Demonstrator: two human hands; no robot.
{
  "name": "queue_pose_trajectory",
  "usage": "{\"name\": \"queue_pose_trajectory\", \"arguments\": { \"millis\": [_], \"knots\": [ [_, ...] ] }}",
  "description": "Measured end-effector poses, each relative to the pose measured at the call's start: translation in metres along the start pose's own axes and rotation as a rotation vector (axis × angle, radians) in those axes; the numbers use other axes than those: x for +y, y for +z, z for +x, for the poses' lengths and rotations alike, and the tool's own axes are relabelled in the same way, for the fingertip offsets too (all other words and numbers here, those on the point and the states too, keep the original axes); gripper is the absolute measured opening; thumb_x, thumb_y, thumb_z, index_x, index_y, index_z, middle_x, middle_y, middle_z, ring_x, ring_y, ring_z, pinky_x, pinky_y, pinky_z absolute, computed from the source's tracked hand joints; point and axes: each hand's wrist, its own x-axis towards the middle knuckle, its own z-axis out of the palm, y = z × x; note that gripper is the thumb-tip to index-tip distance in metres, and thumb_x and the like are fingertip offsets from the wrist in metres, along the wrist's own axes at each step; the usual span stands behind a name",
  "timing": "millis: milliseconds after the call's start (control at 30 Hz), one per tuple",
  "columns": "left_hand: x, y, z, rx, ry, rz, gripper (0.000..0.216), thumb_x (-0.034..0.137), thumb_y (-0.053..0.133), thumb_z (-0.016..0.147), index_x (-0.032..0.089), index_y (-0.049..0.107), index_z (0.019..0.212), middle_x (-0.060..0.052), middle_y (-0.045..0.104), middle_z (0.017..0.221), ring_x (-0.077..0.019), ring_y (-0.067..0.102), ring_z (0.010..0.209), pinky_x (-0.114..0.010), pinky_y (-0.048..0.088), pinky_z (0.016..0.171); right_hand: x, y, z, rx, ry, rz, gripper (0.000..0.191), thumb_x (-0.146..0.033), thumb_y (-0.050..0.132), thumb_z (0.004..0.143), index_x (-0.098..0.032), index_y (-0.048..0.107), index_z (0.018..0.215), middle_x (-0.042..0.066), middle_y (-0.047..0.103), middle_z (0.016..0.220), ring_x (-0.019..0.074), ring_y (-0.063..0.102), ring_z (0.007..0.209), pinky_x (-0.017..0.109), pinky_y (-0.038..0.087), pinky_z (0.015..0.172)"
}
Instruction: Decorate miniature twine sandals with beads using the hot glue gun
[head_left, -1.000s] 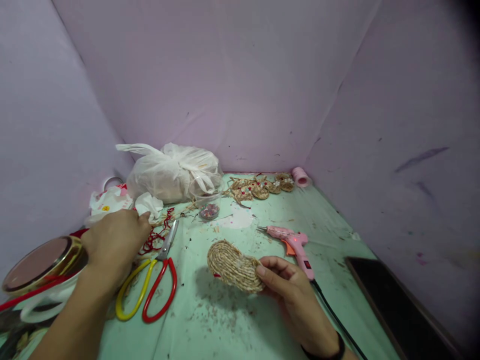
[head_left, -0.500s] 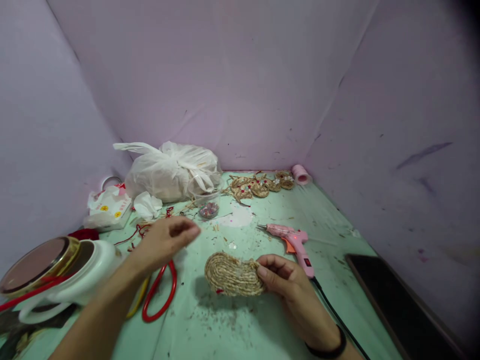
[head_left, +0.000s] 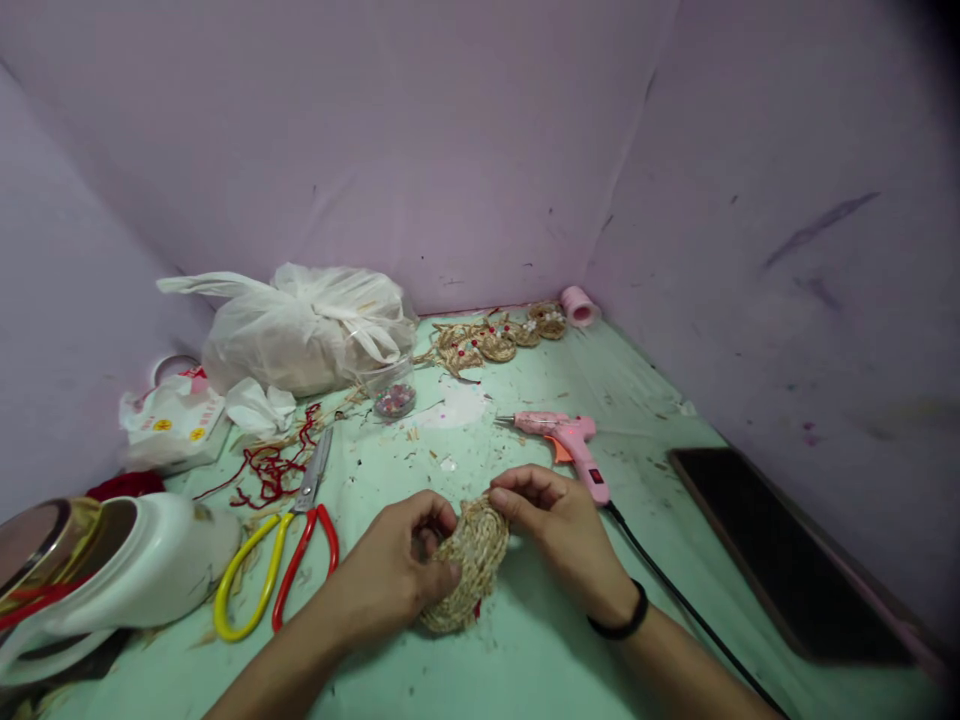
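Note:
Both hands hold a coiled straw-rope oval piece [head_left: 469,570] just above the green table [head_left: 525,650]. My left hand [head_left: 397,575] grips its left side with fingers curled. My right hand [head_left: 559,525], a black band on its wrist, pinches the piece's upper right edge. The piece is tilted on edge between the two hands.
A pink glue gun [head_left: 562,440] with a black cord lies right of the hands. Yellow-and-red scissors [head_left: 277,545] and red thread [head_left: 277,465] lie to the left, beside a white jar [head_left: 127,575]. A white plastic bag [head_left: 300,325], small woven pieces [head_left: 491,340] and a pink spool [head_left: 579,305] sit at the back. A dark slab [head_left: 780,555] lies right.
My left hand came from the scissors and tissue at the left over to the woven piece and took hold of it. The piece turned up on edge.

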Motion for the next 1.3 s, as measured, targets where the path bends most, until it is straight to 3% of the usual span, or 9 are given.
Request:
{"name": "queue_pose_trajectory", "arguments": {
  "millis": [67,133,200,267,400,533,1033,1300],
  "knots": [
    [-0.003,0.004,0.001,0.053,-0.011,-0.111,0.022,0.017,0.055,0.058,0.017,0.045,0.078,0.007,0.039,0.060,-0.0080,0.036,0.056,-0.020,0.028,0.049,-0.001,-0.001,-0.003,0.064,-0.092,-0.059,0.013,-0.027,0.066,0.064,-0.017,0.065,0.073,0.003,0.066,0.072,0.0154,0.059,0.066,0.028,0.047,0.059],
    [-0.006,0.008,0.002,0.130,-0.014,-0.227,0.026,0.019,0.057,0.058,0.017,0.043,0.080,0.005,0.046,0.065,-0.0090,0.042,0.059,-0.021,0.033,0.053,-0.002,-0.001,-0.010,0.097,-0.301,-0.218,0.008,-0.022,0.062,0.070,-0.018,0.065,0.076,0.003,0.065,0.076,0.0154,0.058,0.070,0.028,0.046,0.063],
    [-0.008,0.012,0.003,0.202,-0.010,-0.283,0.033,0.021,0.059,0.059,0.017,0.043,0.087,0.004,0.050,0.068,-0.0095,0.044,0.060,-0.022,0.036,0.055,-0.003,0.000,-0.018,0.037,-0.505,-0.402,0.008,-0.016,0.058,0.073,-0.018,0.065,0.075,0.003,0.062,0.070,0.0137,0.056,0.063,0.026,0.045,0.058],
    [-0.010,0.016,0.003,0.259,0.002,-0.284,0.039,0.021,0.060,0.059,0.017,0.043,0.094,0.004,0.052,0.069,-0.0088,0.043,0.056,-0.022,0.036,0.052,-0.002,0.003,-0.024,-0.064,-0.585,-0.514,0.011,-0.013,0.055,0.075,-0.017,0.065,0.076,0.002,0.060,0.064,0.0122,0.054,0.056,0.025,0.043,0.052],
    [-0.012,0.022,0.001,0.355,0.043,-0.140,0.038,0.020,0.057,0.064,0.019,0.044,0.100,0.003,0.057,0.072,-0.0107,0.046,0.058,-0.022,0.038,0.053,0.004,0.008,-0.030,-0.099,-0.621,-0.589,0.014,-0.010,0.052,0.075,-0.014,0.065,0.079,0.004,0.061,0.064,0.0130,0.055,0.056,0.024,0.043,0.052],
    [-0.008,0.028,-0.001,0.441,0.066,0.081,0.036,0.014,0.053,0.065,0.021,0.047,0.100,0.001,0.063,0.079,-0.0137,0.055,0.075,-0.025,0.042,0.070,0.007,0.008,-0.030,-0.096,-0.644,-0.611,0.014,-0.009,0.052,0.075,-0.014,0.064,0.079,0.005,0.063,0.065,0.0132,0.057,0.057,0.023,0.044,0.054],
    [-0.009,0.032,0.004,0.417,0.104,0.176,0.043,0.012,0.048,0.069,0.020,0.044,0.110,-0.004,0.062,0.088,-0.0173,0.058,0.083,-0.032,0.044,0.077,0.012,0.004,-0.017,-0.204,-0.592,-0.787,0.013,-0.011,0.051,0.075,-0.014,0.060,0.067,0.004,0.061,0.060,0.0129,0.057,0.055,0.021,0.040,0.053],
    [-0.013,0.031,0.005,0.402,0.104,0.196,0.044,0.013,0.049,0.070,0.020,0.042,0.113,-0.007,0.061,0.099,-0.0200,0.057,0.090,-0.037,0.041,0.083,0.020,0.006,-0.017,-0.148,-0.688,-1.007,0.014,-0.012,0.045,0.077,-0.014,0.058,0.070,0.005,0.060,0.063,0.0141,0.054,0.052,0.025,0.034,0.049]
  ]
}}
